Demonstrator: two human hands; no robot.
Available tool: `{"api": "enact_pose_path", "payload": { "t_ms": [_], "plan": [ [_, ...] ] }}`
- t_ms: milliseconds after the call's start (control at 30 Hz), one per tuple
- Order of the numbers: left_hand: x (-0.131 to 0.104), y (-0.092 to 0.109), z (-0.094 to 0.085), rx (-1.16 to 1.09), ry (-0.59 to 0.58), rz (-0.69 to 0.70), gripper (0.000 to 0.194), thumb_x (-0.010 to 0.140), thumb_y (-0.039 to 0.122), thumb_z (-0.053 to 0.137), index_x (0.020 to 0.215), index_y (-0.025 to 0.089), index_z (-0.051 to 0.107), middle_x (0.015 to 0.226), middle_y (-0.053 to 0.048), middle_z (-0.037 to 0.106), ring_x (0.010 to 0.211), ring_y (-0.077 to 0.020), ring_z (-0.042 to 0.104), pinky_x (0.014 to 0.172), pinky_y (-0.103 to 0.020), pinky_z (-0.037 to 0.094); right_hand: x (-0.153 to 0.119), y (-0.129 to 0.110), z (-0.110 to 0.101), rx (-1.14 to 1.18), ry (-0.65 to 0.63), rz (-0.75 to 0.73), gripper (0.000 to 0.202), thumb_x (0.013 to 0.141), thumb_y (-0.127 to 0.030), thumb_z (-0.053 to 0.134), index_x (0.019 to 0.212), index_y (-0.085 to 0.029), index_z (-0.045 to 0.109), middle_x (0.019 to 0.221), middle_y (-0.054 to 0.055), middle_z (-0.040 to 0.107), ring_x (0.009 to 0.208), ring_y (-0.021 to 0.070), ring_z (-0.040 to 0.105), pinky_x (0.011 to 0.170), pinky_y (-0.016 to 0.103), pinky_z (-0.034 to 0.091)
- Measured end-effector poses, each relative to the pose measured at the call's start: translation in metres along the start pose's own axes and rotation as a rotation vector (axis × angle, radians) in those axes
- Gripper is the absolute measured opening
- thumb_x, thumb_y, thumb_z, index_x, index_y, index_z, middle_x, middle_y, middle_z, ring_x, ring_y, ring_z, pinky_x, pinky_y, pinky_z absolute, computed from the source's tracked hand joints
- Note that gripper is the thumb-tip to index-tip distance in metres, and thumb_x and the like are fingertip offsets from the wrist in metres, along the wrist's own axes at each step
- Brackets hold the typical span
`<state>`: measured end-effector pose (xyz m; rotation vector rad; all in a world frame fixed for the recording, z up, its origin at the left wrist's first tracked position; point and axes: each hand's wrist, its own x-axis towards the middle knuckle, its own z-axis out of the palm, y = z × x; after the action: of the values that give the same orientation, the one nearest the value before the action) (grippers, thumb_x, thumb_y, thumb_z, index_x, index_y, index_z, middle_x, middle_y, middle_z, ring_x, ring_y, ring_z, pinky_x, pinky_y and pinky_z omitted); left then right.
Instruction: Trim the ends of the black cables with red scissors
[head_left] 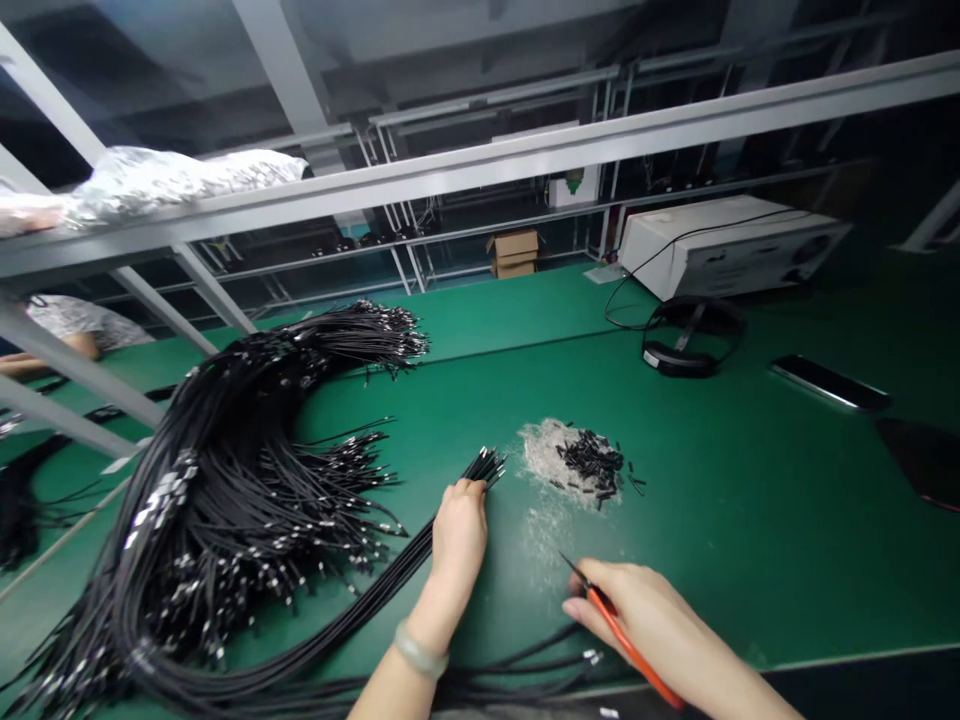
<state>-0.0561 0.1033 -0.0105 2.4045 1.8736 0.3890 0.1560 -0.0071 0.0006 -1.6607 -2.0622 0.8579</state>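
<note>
My left hand is closed round a bundle of black cables, whose cut-looking ends poke out above the fingers. In my right hand is a pair of orange-handled pliers or cutters, its dark pointed tip aimed up and left. Beyond the right hand lies a pile of short black pieces beside a heap of clear, thin scraps. A few loose cable ends rest near the table edge below my hands. A large coil of black cables spreads over the left side.
The green table carries a black headband-like device, a phone and a white box. A metal rail crosses above, holding a clear plastic bag. Another person's arm shows at far left.
</note>
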Motion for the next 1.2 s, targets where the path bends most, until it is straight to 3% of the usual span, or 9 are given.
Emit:
{"api": "enact_pose_path", "payload": {
  "t_ms": [100, 200, 500, 600, 733, 833, 967, 1133, 1200],
  "plan": [
    [0.017, 0.005, 0.009, 0.129, 0.024, -0.011, 0.026, 0.087, 0.006, 0.042, 0.091, 0.014, 0.067, 0.090, -0.011, 0.063, 0.090, -0.0252, 0.058, 0.079, -0.036, 0.045, 0.004, -0.005, -0.008, 0.032, 0.046, -0.001, 0.008, 0.086, -0.033, 0.058, 0.085, -0.027, 0.063, 0.083, -0.002, 0.071, 0.074, 0.0163, 0.066, 0.061, 0.021, 0.038],
    [0.018, 0.008, 0.010, 0.204, 0.027, 0.005, 0.027, 0.086, 0.002, 0.041, 0.088, 0.013, 0.066, 0.088, -0.011, 0.062, 0.087, -0.0254, 0.057, 0.076, -0.036, 0.044, 0.008, -0.008, -0.011, 0.079, 0.089, -0.008, 0.008, 0.087, -0.033, 0.057, 0.085, -0.027, 0.062, 0.086, -0.002, 0.071, 0.078, 0.0159, 0.066, 0.064, 0.021, 0.039],
    [0.003, 0.002, -0.004, 0.198, 0.065, 0.003, 0.027, 0.092, 0.011, 0.038, 0.106, 0.014, 0.061, 0.093, -0.009, 0.061, 0.087, -0.0241, 0.059, 0.077, -0.036, 0.045, 0.018, -0.009, 0.000, 0.183, 0.161, -0.009, 0.010, 0.086, -0.035, 0.057, 0.085, -0.026, 0.062, 0.084, -0.001, 0.069, 0.076, 0.0183, 0.064, 0.066, 0.024, 0.041],
    [-0.020, 0.009, -0.017, 0.077, 0.096, 0.025, 0.029, 0.096, 0.017, 0.033, 0.115, 0.019, 0.055, 0.102, -0.007, 0.058, 0.086, -0.0168, 0.061, 0.076, -0.027, 0.047, 0.025, -0.012, 0.007, 0.382, 0.238, 0.028, 0.021, 0.089, -0.041, 0.051, 0.088, -0.024, 0.062, 0.078, 0.001, 0.067, 0.069, 0.0178, 0.062, 0.064, 0.025, 0.044],
    [-0.062, 0.025, -0.028, -0.395, 0.114, 0.068, 0.025, 0.096, 0.023, 0.035, 0.105, 0.021, 0.058, 0.097, -0.006, 0.057, 0.086, -0.0161, 0.061, 0.078, -0.026, 0.047, 0.040, -0.018, 0.019, 0.799, 0.348, 0.211, 0.041, 0.089, -0.055, 0.046, 0.108, -0.021, 0.057, 0.069, 0.000, 0.062, 0.049, 0.0136, 0.053, 0.047, 0.024, 0.041],
    [-0.083, 0.037, -0.025, -0.586, 0.070, 0.034, 0.024, 0.095, 0.028, 0.039, 0.101, 0.022, 0.061, 0.091, -0.006, 0.059, 0.084, -0.0178, 0.061, 0.076, -0.027, 0.047, 0.044, -0.019, 0.023, 0.918, 0.360, 0.211, 0.039, 0.088, -0.056, 0.047, 0.093, -0.019, 0.056, 0.056, -0.004, 0.052, 0.044, 0.0112, 0.046, 0.043, 0.022, 0.037],
    [-0.088, 0.053, -0.013, -0.781, 0.033, -0.037, 0.026, 0.092, 0.034, 0.046, 0.107, 0.020, 0.063, 0.088, -0.006, 0.062, 0.077, -0.0180, 0.062, 0.070, -0.027, 0.049, 0.039, -0.018, 0.022, 0.713, 0.303, 0.081, 0.031, 0.091, -0.048, 0.046, 0.080, -0.020, 0.053, 0.057, -0.004, 0.051, 0.049, 0.0113, 0.047, 0.049, 0.021, 0.038],
    [-0.080, 0.064, -0.001, -0.702, 0.046, -0.068, 0.029, 0.093, 0.034, 0.044, 0.095, 0.018, 0.067, 0.075, -0.004, 0.060, 0.063, -0.0157, 0.059, 0.061, -0.025, 0.046, 0.036, -0.011, 0.028, 0.071, 0.484, -0.128, 0.024, 0.095, -0.027, 0.037, 0.075, -0.020, 0.048, 0.071, 0.003, 0.057, 0.063, 0.0163, 0.051, 0.062, 0.027, 0.036],
    [-0.078, 0.064, -0.001, -0.656, 0.075, -0.081, 0.030, 0.092, 0.034, 0.044, 0.089, 0.018, 0.068, 0.072, -0.004, 0.059, 0.061, -0.0158, 0.058, 0.059, -0.025, 0.045, 0.035, -0.008, 0.030, -0.094, 0.482, -0.261, 0.024, 0.094, -0.021, 0.034, 0.076, -0.020, 0.051, 0.073, 0.004, 0.058, 0.065, 0.0174, 0.051, 0.065, 0.030, 0.035]
  ]
}}
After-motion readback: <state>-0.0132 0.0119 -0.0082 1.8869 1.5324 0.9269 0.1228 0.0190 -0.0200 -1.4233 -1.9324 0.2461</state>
